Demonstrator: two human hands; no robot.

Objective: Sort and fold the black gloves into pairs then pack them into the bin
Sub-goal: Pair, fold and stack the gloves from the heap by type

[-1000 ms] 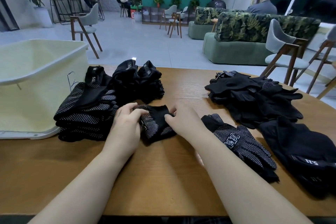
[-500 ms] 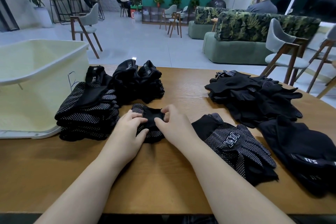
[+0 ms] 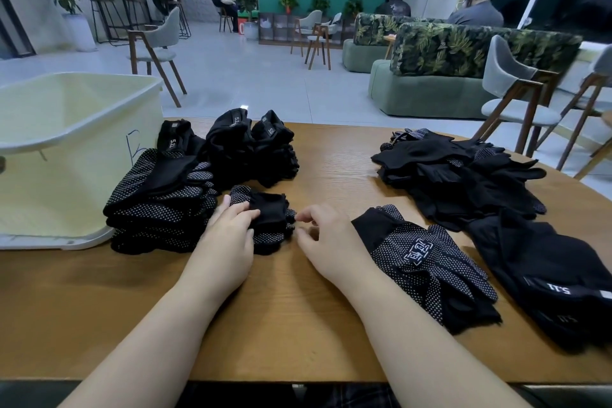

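Note:
A folded pair of black dotted gloves [image 3: 270, 220] lies on the wooden table [image 3: 281, 325] in front of me. My left hand [image 3: 225, 242] rests on its left side and grips it. My right hand [image 3: 326, 238] sits just right of the bundle, fingers curled, fingertips barely off the cloth. A stack of folded dotted pairs [image 3: 159, 205] stands to the left, beside the pale yellow bin [image 3: 66, 142]. Folded plain black pairs [image 3: 251, 149] sit behind. An unfolded dotted pair [image 3: 427, 262] lies to the right of my right hand.
A loose heap of black gloves [image 3: 463, 172] covers the table's right side, with larger black gloves [image 3: 546, 281] near the right edge. Grey chairs [image 3: 516, 99] stand just past the table. Sofas and several seated people are farther back.
The pair got folded smaller and shifted left toward the stack. My right hand let go of it and drew slightly right; my left hand stays on it.

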